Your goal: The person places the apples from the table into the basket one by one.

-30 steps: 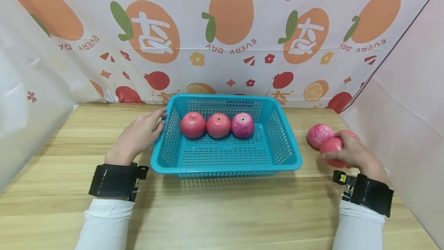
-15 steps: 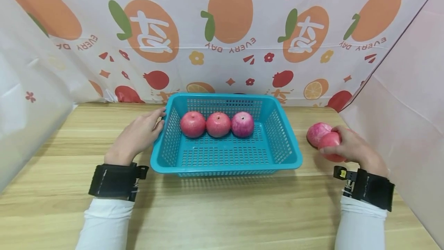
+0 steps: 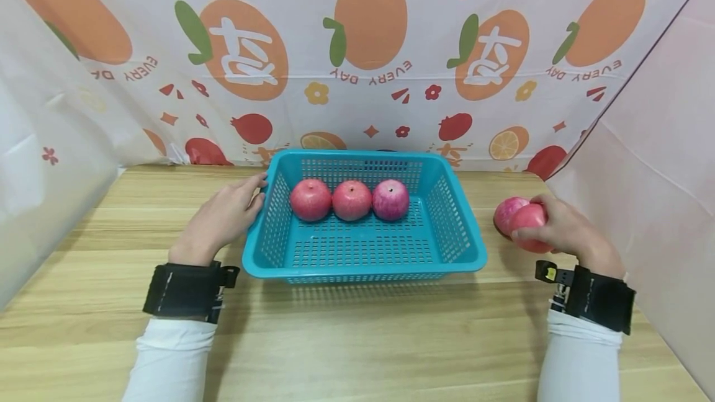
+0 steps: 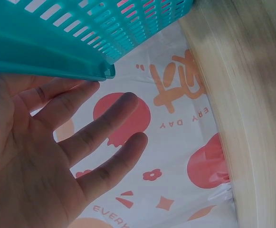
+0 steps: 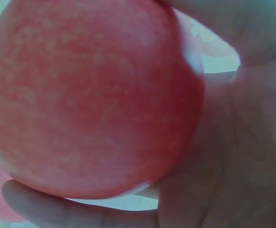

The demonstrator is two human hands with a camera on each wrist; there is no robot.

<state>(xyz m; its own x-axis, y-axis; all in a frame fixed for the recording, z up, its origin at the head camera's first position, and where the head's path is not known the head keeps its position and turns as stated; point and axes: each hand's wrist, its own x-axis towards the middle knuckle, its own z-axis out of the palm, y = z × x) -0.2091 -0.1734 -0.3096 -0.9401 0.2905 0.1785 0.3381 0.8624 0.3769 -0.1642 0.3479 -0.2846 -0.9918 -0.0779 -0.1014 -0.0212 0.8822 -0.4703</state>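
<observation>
My right hand (image 3: 570,231) grips a red apple (image 3: 529,227) at the table's right side, fingers and thumb curved round it. Up close in the right wrist view, this apple (image 5: 90,99) fills most of the picture. Just behind it lies a mottled pink apple (image 3: 507,213), partly covered by the held one. My left hand (image 3: 220,219) touches the left rim of a turquoise plastic basket (image 3: 363,270). The left wrist view shows its fingers (image 4: 102,126) spread and fairly straight, some of them at the rim. Two red apples (image 3: 311,200) and a purplish-pink one (image 3: 390,200) stand in a row inside the basket.
The basket stands on a light wood-grain table (image 3: 357,340). A white sheet with fruit prints (image 3: 371,110) hangs along the back edge, and plain white sheeting (image 3: 659,160) borders the right side. Black straps (image 3: 187,290) with cameras circle both wrists.
My right hand and the red apple have shifted slightly away and left, overlapping more of the mottled pink one. A red patch beyond the hand is now hidden. The left hand stays at the rim.
</observation>
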